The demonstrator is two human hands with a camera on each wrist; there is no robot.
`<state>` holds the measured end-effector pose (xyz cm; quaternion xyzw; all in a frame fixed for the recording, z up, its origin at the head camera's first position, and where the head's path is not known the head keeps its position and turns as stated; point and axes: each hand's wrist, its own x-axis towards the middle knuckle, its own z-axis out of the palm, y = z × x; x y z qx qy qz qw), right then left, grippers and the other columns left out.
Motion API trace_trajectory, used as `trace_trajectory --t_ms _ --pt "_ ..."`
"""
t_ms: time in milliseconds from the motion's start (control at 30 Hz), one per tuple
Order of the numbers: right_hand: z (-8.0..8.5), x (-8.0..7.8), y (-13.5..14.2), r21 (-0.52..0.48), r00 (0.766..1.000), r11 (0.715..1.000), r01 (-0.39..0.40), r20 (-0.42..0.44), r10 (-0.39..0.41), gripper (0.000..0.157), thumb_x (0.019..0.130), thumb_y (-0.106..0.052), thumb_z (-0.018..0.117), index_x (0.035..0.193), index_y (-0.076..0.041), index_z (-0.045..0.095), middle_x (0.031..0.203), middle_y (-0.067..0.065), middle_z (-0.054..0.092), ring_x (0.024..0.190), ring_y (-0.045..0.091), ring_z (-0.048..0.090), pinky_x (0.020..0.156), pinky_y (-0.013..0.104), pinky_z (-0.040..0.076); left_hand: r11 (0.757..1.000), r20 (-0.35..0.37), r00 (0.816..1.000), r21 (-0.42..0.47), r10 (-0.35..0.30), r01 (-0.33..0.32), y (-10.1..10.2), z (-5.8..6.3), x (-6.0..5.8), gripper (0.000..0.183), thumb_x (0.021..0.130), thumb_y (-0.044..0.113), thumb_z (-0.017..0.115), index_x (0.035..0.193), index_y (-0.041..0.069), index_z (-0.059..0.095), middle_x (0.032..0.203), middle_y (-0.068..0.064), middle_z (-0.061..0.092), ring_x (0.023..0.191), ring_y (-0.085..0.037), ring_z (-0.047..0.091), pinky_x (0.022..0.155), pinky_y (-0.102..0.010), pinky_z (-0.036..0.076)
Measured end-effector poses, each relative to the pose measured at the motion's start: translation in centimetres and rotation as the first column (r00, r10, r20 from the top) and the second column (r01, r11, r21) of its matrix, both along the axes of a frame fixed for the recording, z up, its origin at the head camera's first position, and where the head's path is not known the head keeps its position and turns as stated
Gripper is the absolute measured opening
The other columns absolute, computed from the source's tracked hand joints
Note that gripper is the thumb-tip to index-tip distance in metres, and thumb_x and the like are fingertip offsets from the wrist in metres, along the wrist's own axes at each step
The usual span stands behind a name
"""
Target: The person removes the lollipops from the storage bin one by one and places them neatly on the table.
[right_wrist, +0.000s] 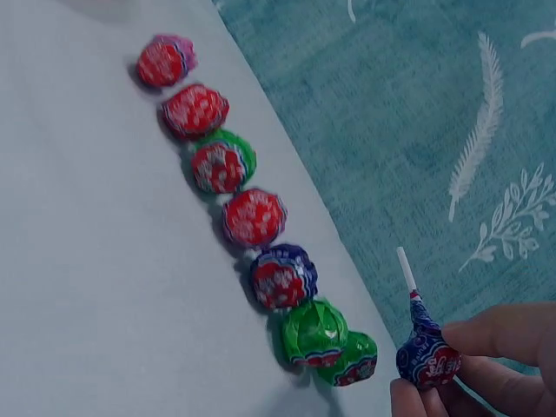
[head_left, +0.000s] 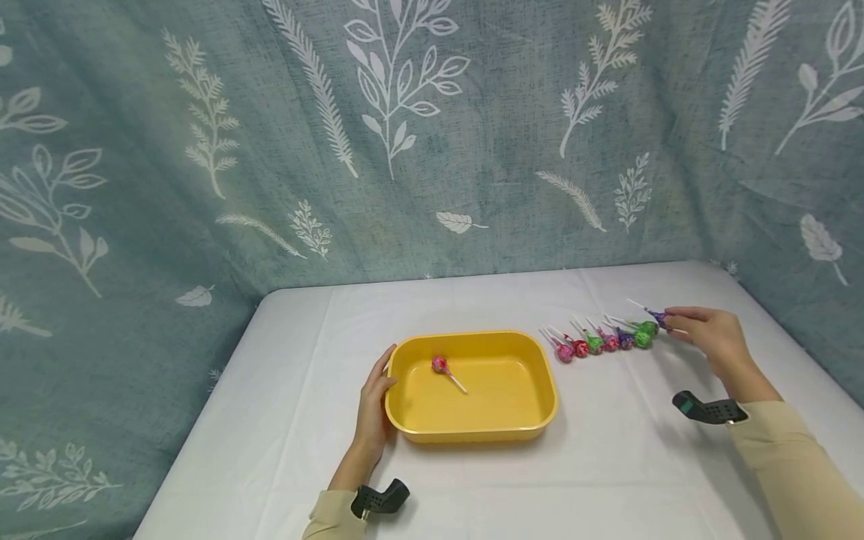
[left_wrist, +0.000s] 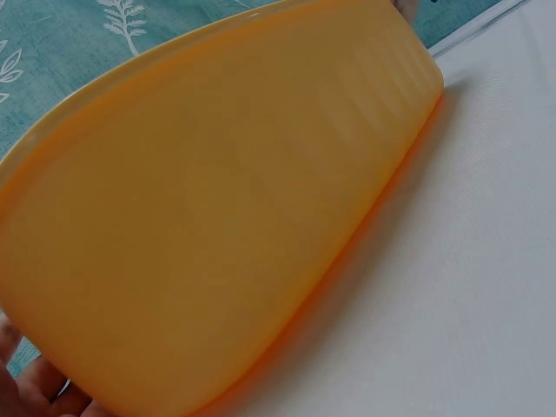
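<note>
A yellow plastic tray (head_left: 472, 435) stands on the table with one pink-and-red wrapped lollipop (head_left: 440, 365) inside. My left hand (head_left: 373, 401) holds the tray's left side, thumb at the rim; the left wrist view shows its fingers (left_wrist: 39, 387) by the tray's outer wall (left_wrist: 200, 208). At the right, my right hand (head_left: 715, 341) pinches a purple lollipop (right_wrist: 427, 356) by its wrapped head, its white stick pointing away from the fingers. Beside that hand lies a row of several lollipops, with a green lollipop (right_wrist: 314, 334) nearest and a pink lollipop (head_left: 564, 353) nearest the tray.
A white cloth (head_left: 324, 360) covers the table. Behind and along the sides hangs a blue-green curtain (head_left: 472, 187) with white leaf prints. Each wrist wears a black camera mount, the right mount (head_left: 709, 409) and the left mount (head_left: 381, 499).
</note>
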<state>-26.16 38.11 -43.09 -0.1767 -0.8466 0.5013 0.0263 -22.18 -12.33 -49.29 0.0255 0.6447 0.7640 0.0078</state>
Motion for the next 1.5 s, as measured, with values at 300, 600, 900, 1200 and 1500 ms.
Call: trace_trajectory --t_ms 300,600,900,1200,1500 --pt "-1.2 -1.9 0.9 -0.022 0.995 0.995 0.097 -0.002 -0.097 0.047 0.094 -0.016 0.057 0.132 0.013 0.05 0.13 0.03 0.051 0.064 -0.011 0.054 0.069 0.019 0.054 1.0 0.004 1.0 0.003 0.002 -0.002 0.0 -0.2 -0.1 0.056 0.093 0.015 0.038 0.148 0.026 0.041 0.15 0.004 0.04 0.135 -0.02 0.039 0.111 -0.039 0.03" --pt "-1.6 -2.3 0.9 0.03 0.993 0.994 0.109 0.038 -0.11 0.045 0.095 -0.012 0.054 0.131 0.013 0.05 0.13 0.033 0.051 0.062 -0.008 0.055 0.064 0.02 0.055 1.0 0.012 1.0 0.0 0.004 -0.004 0.2 -0.1 -0.1 0.055 0.093 0.015 0.038 0.146 0.03 0.043 0.149 0.007 0.039 0.135 -0.017 0.039 0.111 -0.038 0.029" --pt "-1.9 -2.1 0.7 0.11 0.996 0.99 0.085 0.023 -0.088 0.043 0.093 -0.012 0.055 0.126 0.015 0.054 0.121 0.032 0.057 0.063 -0.004 0.056 0.059 0.02 0.054 1.0 0.011 1.0 -0.008 0.007 -0.007 0.1 0.0 0.0 0.055 0.093 0.015 0.039 0.144 0.032 0.044 0.149 0.009 0.039 0.134 -0.016 0.039 0.111 -0.036 0.029" --pt "-1.3 -1.9 0.5 0.208 0.996 0.975 0.076 0.022 -0.083 0.046 0.095 -0.022 0.054 0.128 0.01 0.055 0.121 0.03 0.057 0.069 0.007 0.061 0.056 0.022 0.048 0.999 0.005 1.0 -0.032 0.015 -0.015 0.1 0.0 0.0 0.056 0.093 0.016 0.037 0.148 0.027 0.041 0.151 0.007 0.037 0.136 -0.018 0.037 0.112 -0.039 0.028" --pt "-5.7 -4.7 4.0 0.298 0.985 0.939 0.169 -0.077 -0.153 0.043 0.093 -0.029 0.053 0.121 0.003 0.064 0.118 0.024 0.062 0.059 -0.001 0.053 0.049 0.02 0.045 1.0 -0.004 1.0 -0.007 0.0 0.0 -0.1 -0.1 0.0 0.056 0.093 0.014 0.037 0.148 0.025 0.04 0.151 0.004 0.038 0.136 -0.02 0.038 0.112 -0.04 0.027"
